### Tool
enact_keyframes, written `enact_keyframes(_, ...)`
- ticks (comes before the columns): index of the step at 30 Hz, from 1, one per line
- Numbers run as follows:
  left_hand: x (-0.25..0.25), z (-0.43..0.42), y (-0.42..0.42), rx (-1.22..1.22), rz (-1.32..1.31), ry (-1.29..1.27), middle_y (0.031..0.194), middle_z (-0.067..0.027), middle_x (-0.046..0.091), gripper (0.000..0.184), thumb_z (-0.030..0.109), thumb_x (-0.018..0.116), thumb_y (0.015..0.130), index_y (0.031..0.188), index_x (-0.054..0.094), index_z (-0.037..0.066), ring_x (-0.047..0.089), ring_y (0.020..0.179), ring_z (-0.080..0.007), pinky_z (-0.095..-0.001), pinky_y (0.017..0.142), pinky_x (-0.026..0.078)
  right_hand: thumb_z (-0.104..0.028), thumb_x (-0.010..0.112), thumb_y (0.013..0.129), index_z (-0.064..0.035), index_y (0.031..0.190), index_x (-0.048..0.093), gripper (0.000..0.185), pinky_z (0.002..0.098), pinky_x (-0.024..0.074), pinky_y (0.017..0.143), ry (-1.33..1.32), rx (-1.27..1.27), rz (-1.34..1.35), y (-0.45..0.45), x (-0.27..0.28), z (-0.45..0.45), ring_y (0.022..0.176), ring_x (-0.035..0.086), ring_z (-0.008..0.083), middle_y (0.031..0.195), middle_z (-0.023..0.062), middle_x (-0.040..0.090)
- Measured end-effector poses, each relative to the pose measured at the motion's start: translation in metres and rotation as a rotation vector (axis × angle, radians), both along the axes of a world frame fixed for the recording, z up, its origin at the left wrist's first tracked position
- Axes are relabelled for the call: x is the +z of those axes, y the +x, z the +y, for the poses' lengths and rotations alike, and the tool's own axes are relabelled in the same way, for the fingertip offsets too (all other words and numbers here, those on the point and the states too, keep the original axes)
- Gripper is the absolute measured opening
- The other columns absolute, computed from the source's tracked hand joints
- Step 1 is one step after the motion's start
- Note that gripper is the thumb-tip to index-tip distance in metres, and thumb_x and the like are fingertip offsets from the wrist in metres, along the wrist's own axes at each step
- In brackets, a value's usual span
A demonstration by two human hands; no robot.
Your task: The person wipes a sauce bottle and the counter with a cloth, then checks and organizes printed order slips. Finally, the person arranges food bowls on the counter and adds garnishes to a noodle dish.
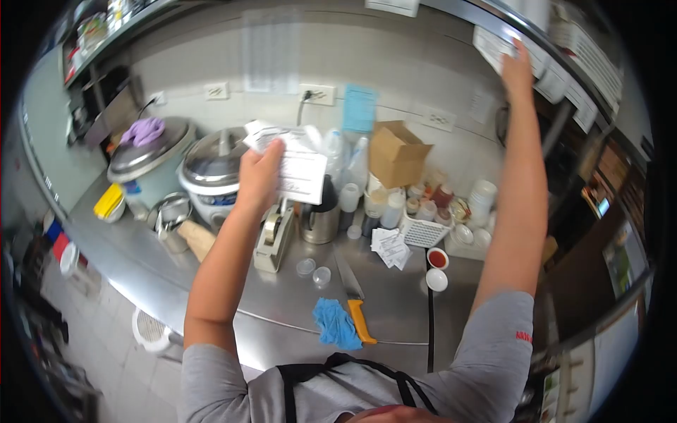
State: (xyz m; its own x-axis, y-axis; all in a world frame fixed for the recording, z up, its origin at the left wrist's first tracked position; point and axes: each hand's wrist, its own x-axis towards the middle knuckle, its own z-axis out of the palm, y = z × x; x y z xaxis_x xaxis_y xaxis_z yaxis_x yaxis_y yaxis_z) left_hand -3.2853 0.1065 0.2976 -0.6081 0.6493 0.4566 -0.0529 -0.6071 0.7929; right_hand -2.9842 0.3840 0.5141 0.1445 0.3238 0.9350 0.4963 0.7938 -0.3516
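Note:
My left hand (259, 173) is closed on a sheaf of printed order slips (302, 173), with the thumb on top. It is raised above the steel counter, in front of a rice cooker (218, 166) and a tape dispenser (273, 240). My right hand (518, 67) is stretched up to the metal ticket rail (513, 34) at the upper right. Its fingers are at a printed slip (491, 48) hanging there and appear to pinch it; the exact contact is small and blurred. More slips (580, 106) hang along the rail.
On the counter (395, 310) lie a knife with an orange handle (360, 321), a blue cloth (336, 324) and loose slips (391, 248). Behind stand a steel jug (321, 222), squeeze bottles (393, 211), a cardboard box (397, 155) and a white basket (423, 231). A red sauce dish (438, 259) sits to the right.

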Motion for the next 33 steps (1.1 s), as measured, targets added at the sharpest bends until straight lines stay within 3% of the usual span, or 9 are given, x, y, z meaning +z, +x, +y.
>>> enact_keyframes(3, 0.004, -0.003, 0.003, 0.026, -0.004, 0.022, 0.078, -0.0066, 0.056, 0.023, 0.016, 0.050, 0.081, 0.089, 0.052, -0.006, 0.052, 0.068, -0.0103, -0.0232, 0.060, 0.042, -0.011, 0.046, 0.073, -0.0094, 0.110, 0.047, 0.037, 0.0268, 0.0389, 0.077, -0.083, 0.069, -0.060, -0.002, -0.010, -0.051, 0.087, 0.054, 0.0214, 0.098, 0.0133, 0.055)
enact_keyframes(6, 0.002, -0.006, 0.004, 0.078, 0.019, -0.011, 0.078, -0.0071, 0.056, 0.025, 0.017, 0.050, 0.081, 0.089, 0.051, -0.006, 0.052, 0.068, -0.0105, -0.0232, 0.059, 0.043, -0.012, 0.046, 0.076, -0.0113, 0.107, 0.051, 0.032, 0.0227, 0.0403, 0.060, 0.160, 0.554, 0.078, -0.005, -0.026, -0.029, 0.064, 0.048, 0.0102, 0.084, 0.0032, 0.056)
enact_keyframes(9, -0.001, -0.005, 0.006, 0.074, 0.019, -0.039, 0.079, -0.0074, 0.055, 0.025, 0.017, 0.048, 0.082, 0.091, 0.051, -0.006, 0.052, 0.068, -0.0110, -0.0234, 0.060, 0.043, -0.010, 0.043, 0.077, -0.0055, 0.104, 0.053, 0.029, 0.0219, 0.0377, 0.076, -0.032, 0.405, 0.123, -0.004, -0.020, -0.013, 0.083, 0.052, 0.0124, 0.095, 0.0077, 0.056)
enact_keyframes(16, 0.002, -0.010, 0.014, 0.086, 0.018, -0.039, 0.081, -0.0083, 0.056, 0.026, 0.018, 0.046, 0.083, 0.094, 0.050, -0.005, 0.053, 0.070, -0.0119, -0.0242, 0.061, 0.043, -0.012, 0.044, 0.077, -0.0119, 0.106, 0.054, 0.031, 0.0204, 0.0363, 0.047, -0.213, 0.311, 0.155, -0.003, 0.003, -0.006, 0.053, 0.043, 0.0069, 0.074, 0.0010, 0.053)
enact_keyframes(20, 0.001, -0.009, 0.013, 0.106, 0.033, -0.045, 0.082, -0.0084, 0.056, 0.027, 0.019, 0.045, 0.083, 0.094, 0.050, -0.005, 0.053, 0.070, -0.0122, -0.0244, 0.061, 0.043, -0.013, 0.044, 0.077, -0.0116, 0.104, 0.055, 0.030, 0.0232, 0.0406, 0.054, -0.210, 0.363, 0.206, -0.001, 0.023, 0.009, 0.059, 0.050, 0.0118, 0.078, 0.0043, 0.056)
enact_keyframes(23, 0.000, -0.009, 0.016, 0.085, 0.018, -0.076, 0.083, -0.0082, 0.056, 0.027, 0.020, 0.045, 0.083, 0.094, 0.050, -0.005, 0.053, 0.070, -0.0121, -0.0245, 0.061, 0.043, -0.018, 0.048, 0.075, -0.0081, 0.105, 0.053, 0.032, 0.0287, 0.0428, 0.067, 0.212, 0.008, 0.041, 0.002, 0.033, 0.031, 0.074, 0.056, 0.0214, 0.088, 0.0114, 0.058)
enact_keyframes(28, -0.004, -0.017, 0.025, 0.085, 0.009, -0.079, 0.084, -0.0086, 0.055, 0.027, 0.019, 0.046, 0.083, 0.095, 0.049, -0.005, 0.053, 0.071, -0.0122, -0.0247, 0.062, 0.044, -0.030, 0.055, 0.071, -0.0030, 0.114, 0.041, 0.052, 0.0315, 0.0411, 0.073, 0.060, -0.097, 0.056, 0.003, -0.001, 0.016, 0.083, 0.055, 0.0256, 0.093, 0.0151, 0.056)
enact_keyframes(31, -0.012, -0.024, 0.030, 0.039, -0.062, -0.003, 0.085, -0.0089, 0.055, 0.027, 0.018, 0.046, 0.083, 0.097, 0.048, -0.004, 0.054, 0.073, -0.0128, -0.0243, 0.063, 0.044, -0.029, 0.056, 0.075, 0.0022, 0.105, 0.044, 0.045, 0.0255, 0.0405, 0.068, 0.101, 0.330, -0.042, -0.039, -0.097, -0.067, 0.068, 0.051, 0.0128, 0.072, 0.0039, 0.055)
enact_keyframes(33, -0.016, -0.029, 0.042, 0.022, -0.116, 0.052, 0.086, -0.0088, 0.055, 0.026, 0.018, 0.045, 0.083, 0.097, 0.048, -0.004, 0.054, 0.073, -0.0129, -0.0240, 0.064, 0.044, -0.019, 0.057, 0.076, -0.0051, 0.092, 0.051, 0.022, 0.0260, 0.0421, 0.069, -0.485, 0.807, -0.300, -0.076, -0.176, -0.145, 0.073, 0.052, 0.0125, 0.078, 0.0020, 0.055)
